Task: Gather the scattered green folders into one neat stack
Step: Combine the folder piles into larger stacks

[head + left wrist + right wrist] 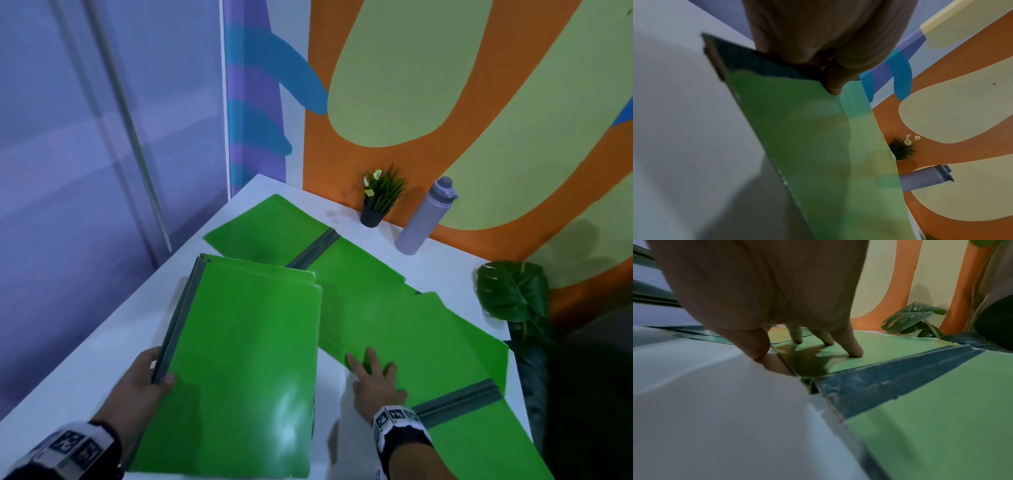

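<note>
Nearest, left hand (145, 380) gripping the grey spine of a closed green folder bundle (236, 370), thumb on top, bundle raised off the white table (85, 370) at a tilt. Just beside it, right hand (375, 378) open, fingertips (856, 352) pressed flat on an opened green folder (428, 339) lying on the table, grey spine (459, 399) close behind the wrist. Farther back, another opened green folder (270, 229) spread flat, partly under the bundle. Beyond, by the painted wall: small potted plant (378, 197), lilac water bottle (426, 217); monstera leaf (510, 291) past the table's right edge.
</note>
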{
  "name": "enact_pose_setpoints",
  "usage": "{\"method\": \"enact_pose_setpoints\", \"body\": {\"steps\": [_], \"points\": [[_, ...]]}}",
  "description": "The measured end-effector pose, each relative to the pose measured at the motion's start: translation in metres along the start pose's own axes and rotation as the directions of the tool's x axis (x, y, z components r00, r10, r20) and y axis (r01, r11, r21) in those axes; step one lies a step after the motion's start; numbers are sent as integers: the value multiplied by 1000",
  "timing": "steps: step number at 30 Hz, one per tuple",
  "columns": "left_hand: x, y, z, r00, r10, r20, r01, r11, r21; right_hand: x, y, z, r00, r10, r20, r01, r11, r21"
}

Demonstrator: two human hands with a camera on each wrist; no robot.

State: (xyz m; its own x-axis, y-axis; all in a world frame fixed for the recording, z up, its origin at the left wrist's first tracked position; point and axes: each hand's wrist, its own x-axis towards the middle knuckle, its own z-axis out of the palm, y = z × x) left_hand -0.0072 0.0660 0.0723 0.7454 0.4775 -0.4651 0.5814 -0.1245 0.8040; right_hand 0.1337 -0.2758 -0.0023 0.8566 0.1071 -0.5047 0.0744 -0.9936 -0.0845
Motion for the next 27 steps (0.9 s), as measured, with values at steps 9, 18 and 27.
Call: {"method": "enact_pose_setpoints", "body": {"steps": [9, 18, 27], "points": [[5, -3, 10, 999, 47, -4, -46, 995, 91, -94, -21, 43, 991, -105, 83, 105, 994, -1], [1, -8, 19, 995, 50, 87, -63, 985, 160, -165, -13, 70, 978, -201, 51, 200, 979, 30], [-14, -4, 60, 944, 59, 324, -95, 991, 95, -158, -4, 27, 985, 162, 53, -104, 327, 939]]}}
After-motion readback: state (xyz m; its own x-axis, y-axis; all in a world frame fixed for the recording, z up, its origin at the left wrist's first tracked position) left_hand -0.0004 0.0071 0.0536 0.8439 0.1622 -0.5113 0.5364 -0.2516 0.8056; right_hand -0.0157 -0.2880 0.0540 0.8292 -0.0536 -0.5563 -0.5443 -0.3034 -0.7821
